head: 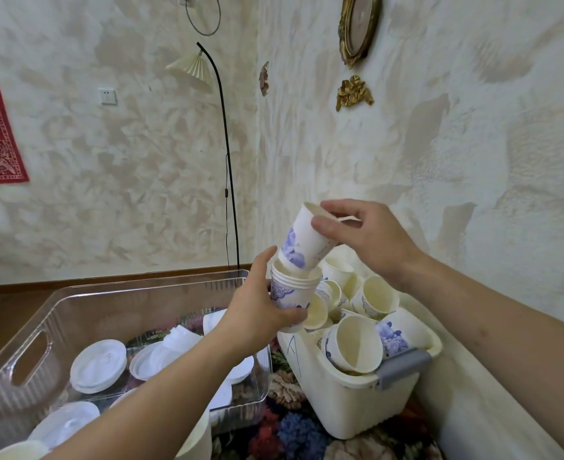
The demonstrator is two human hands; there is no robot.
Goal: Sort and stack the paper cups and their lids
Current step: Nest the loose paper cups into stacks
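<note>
blue-flowered paper cup (302, 239), tilted, pinched by the right hand (362, 239) above the cup stack (290, 292) the left hand (257, 307) grips; no legible writing.

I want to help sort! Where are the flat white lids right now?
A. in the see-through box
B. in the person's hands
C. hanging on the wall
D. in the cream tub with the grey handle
A: the lids lie inside the see-through box, while the cream tub holds loose cups.

No readable text; only a hand-drawn arrow mark (293, 346) on the cream bin (347, 403).
</note>
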